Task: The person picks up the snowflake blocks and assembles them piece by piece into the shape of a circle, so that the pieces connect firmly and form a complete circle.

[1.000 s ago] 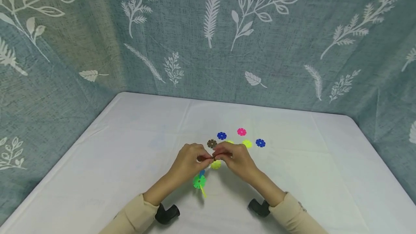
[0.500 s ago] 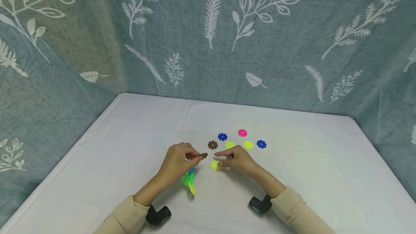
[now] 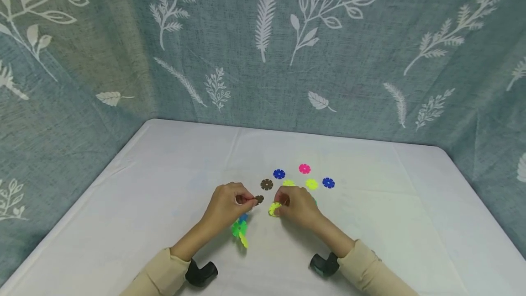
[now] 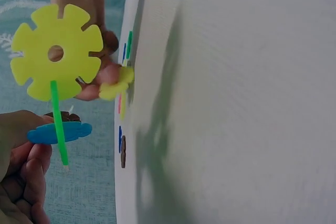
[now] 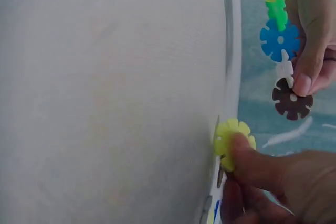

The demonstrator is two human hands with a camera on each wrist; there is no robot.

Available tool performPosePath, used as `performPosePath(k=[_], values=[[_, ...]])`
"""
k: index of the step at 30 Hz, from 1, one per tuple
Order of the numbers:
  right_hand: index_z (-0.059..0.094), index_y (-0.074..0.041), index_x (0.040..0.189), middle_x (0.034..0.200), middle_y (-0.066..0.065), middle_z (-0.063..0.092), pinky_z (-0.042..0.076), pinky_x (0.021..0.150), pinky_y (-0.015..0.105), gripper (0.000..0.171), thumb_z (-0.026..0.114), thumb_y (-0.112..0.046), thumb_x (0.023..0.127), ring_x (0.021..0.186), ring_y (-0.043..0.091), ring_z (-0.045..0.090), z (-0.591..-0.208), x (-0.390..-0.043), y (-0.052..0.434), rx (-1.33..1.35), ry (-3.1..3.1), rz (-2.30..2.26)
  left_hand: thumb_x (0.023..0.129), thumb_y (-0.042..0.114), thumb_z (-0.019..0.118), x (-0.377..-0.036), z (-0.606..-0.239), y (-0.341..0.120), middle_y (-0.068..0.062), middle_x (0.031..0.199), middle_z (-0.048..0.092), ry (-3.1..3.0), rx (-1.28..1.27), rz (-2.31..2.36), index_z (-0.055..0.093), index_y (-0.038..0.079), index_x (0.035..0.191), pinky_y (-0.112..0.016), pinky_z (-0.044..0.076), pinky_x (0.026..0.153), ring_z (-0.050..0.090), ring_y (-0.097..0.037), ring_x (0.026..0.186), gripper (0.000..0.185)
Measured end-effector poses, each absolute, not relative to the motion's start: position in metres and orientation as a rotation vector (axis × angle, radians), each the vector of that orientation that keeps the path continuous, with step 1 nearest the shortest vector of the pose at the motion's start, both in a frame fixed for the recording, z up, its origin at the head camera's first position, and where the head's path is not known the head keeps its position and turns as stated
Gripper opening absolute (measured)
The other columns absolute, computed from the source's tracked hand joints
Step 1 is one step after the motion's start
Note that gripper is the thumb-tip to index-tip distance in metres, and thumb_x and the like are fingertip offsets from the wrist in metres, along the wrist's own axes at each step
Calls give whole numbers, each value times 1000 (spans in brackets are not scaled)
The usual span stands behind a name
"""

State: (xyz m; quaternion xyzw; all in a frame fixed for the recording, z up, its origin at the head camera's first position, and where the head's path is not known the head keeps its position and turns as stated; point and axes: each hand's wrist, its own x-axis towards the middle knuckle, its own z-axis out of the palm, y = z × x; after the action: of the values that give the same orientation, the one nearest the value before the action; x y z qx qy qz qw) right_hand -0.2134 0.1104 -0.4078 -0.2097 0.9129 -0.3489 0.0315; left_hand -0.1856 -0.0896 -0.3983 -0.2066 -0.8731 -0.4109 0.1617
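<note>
Head view: left hand [image 3: 228,204] fingers clamp a chain of interlocked plastic snowflake discs [image 3: 240,227], whose white link [image 5: 285,70] only the right-wrist view reveals; right hand [image 3: 297,204] fingers pinch a loose yellow-green plastic snowflake disc [image 3: 274,208] on the white-clothed surface [image 3: 164,186].

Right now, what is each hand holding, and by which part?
The left hand pinches a chain of snowflake discs at its white disc, near the brown end. The right hand pinches a loose yellow disc by its edge on the table.

White-clothed table [image 3: 123,204]; grey-blue curtain [image 3: 370,58] with white leaf prints behind; soft even light.
</note>
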Motion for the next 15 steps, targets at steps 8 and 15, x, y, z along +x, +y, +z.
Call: performPosePath(k=[8, 15], values=[[63, 5, 90, 76, 8, 66, 53, 60, 28, 11, 63, -3, 83, 61, 10, 60, -394, -215, 117, -296, 2380, -1588, 69, 5, 76, -185, -397, -84, 5, 61, 60, -2487, -650, -1173, 70, 7, 66, -18, 44, 58, 51, -4, 61, 7], [63, 7, 90, 72, 6, 65, 54, 62, 30, 14, 63, -4, 83, 59, 10, 61, -385, -216, 118, -274, 2324, -1608, 70, 6, 77, -184, -396, -78, 6, 60, 59, -2459, -738, -1106, 70, 9, 68, -20, 42, 63, 51, -3, 62, 7]])
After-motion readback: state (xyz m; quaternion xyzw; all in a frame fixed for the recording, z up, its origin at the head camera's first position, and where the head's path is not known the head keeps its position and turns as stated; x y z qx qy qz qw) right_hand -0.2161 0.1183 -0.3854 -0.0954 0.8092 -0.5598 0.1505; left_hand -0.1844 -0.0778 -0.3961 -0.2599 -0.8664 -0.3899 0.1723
